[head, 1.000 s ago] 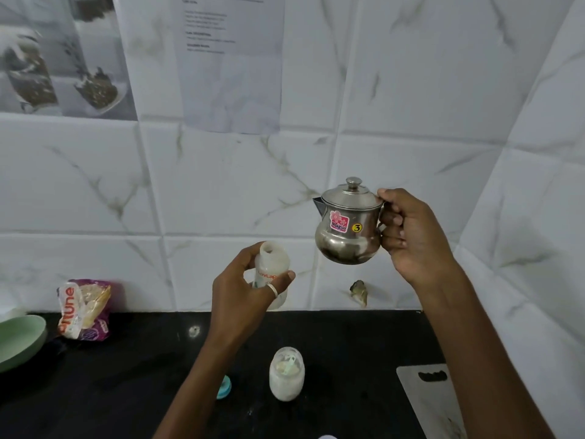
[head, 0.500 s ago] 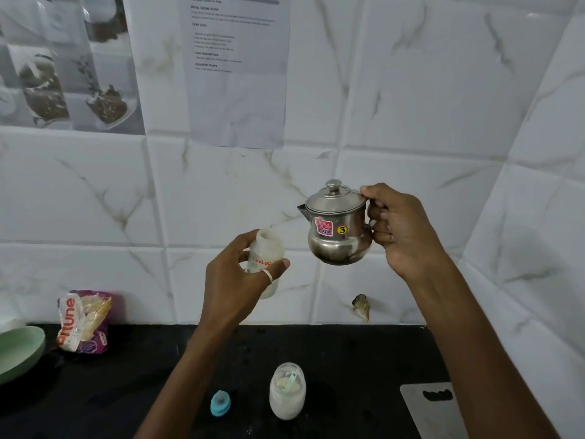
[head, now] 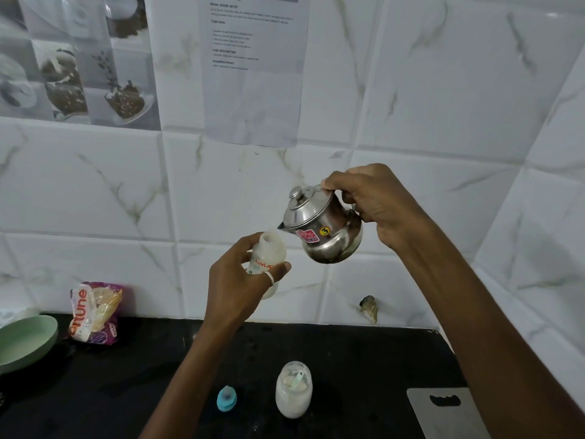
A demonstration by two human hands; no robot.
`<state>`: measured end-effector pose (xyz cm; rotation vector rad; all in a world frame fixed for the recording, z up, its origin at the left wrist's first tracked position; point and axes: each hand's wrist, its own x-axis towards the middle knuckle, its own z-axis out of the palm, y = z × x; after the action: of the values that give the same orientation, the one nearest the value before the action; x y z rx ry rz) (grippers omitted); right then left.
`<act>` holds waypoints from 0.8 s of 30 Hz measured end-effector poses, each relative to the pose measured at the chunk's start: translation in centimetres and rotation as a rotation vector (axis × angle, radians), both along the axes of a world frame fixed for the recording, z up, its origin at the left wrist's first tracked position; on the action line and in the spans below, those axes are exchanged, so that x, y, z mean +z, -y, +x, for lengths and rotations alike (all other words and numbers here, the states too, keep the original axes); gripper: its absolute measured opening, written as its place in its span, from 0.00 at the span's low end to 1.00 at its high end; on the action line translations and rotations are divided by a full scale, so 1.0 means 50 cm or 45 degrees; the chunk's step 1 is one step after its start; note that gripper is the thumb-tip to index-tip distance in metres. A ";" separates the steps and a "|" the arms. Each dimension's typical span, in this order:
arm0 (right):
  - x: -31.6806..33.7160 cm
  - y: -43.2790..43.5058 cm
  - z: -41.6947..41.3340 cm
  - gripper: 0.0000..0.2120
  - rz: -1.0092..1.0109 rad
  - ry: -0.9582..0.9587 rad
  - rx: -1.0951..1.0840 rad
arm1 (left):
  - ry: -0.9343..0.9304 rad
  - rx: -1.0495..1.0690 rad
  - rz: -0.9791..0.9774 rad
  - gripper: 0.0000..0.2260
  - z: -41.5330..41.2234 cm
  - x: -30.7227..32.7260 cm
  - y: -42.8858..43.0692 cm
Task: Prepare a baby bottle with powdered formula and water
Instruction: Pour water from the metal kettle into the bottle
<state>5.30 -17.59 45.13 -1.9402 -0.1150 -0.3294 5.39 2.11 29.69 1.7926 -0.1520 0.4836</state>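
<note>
The baby bottle [head: 271, 248] is held in the air above the black counter [head: 95, 391], nearly upright and uncapped, so that water can be received. Its body is gripped by the left hand [head: 235, 280]. The steel kettle [head: 323, 229] is tilted with its spout just at the bottle's mouth. Its handle is grasped by the right hand [head: 373, 201], and one fingertip is laid on the lid, probably against slipping. No stream can be made out. A powder jar [head: 293, 389] and a blue cap [head: 226, 399] stand below.

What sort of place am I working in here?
Probably a home kitchen: a black counter against a white tiled wall, a food packet and green bowl on it, and a steel kettle tilted toward a baby bottle.
</note>
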 end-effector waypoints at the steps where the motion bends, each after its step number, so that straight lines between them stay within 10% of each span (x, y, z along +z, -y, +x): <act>1: 0.001 -0.007 0.000 0.10 -0.031 0.008 0.007 | -0.001 0.005 -0.001 0.26 0.000 -0.002 -0.003; 24: 0.033 -0.057 0.028 0.14 -0.353 -0.035 0.062 | -0.038 -0.020 -0.013 0.28 -0.001 -0.012 -0.010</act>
<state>6.70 -14.72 46.79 -2.2116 -0.1981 -0.2653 5.33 2.59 29.10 1.7863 -0.1430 0.4456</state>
